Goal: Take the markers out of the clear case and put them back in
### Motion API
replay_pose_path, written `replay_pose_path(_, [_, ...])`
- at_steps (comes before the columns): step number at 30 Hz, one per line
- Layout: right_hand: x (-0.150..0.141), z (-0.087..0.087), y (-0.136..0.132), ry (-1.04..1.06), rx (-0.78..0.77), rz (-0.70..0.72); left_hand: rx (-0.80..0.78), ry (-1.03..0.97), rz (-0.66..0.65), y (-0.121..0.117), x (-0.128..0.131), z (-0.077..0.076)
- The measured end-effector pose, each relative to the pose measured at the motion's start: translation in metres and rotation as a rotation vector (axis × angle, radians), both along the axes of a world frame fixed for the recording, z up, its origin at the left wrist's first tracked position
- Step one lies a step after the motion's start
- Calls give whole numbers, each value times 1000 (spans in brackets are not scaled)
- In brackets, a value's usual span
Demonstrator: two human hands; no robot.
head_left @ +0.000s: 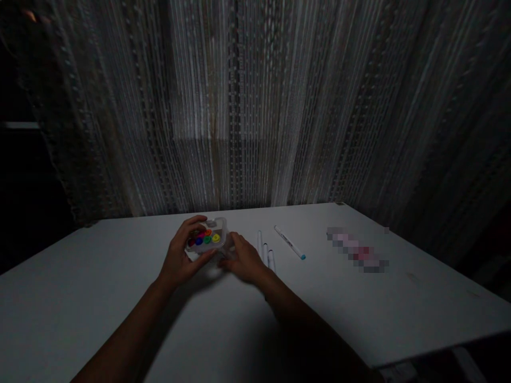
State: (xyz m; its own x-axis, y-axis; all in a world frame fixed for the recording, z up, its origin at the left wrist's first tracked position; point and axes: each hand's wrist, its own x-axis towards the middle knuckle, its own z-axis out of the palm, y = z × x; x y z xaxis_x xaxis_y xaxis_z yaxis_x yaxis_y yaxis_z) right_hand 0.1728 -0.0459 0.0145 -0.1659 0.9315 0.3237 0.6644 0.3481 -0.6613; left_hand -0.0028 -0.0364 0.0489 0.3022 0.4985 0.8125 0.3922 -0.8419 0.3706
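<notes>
Left hand (pixel 180 257) and right hand (pixel 246 261) at a clear box (pixel 210 247)
Left grips it, bright round pieces (pixel 207 240) inside; right apparently clasps its side, white markers (pixel 289 242) to that hand's right.

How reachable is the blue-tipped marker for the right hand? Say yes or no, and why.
Probably yes: only low, flat-lying white markers separate the right hand from the blue-tipped marker, though that hand, at the clear box, would likely have to leave it first.
</notes>
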Motion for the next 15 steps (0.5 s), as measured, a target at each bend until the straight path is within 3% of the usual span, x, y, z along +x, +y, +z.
replay_pose_path(7, [0,-6,4,83,-24,22,-50,-17,-31,7,-3,-4])
replay_pose_path(15, [0,-14,10,181,3,88,-363,-182,-74,6,-1,-7])
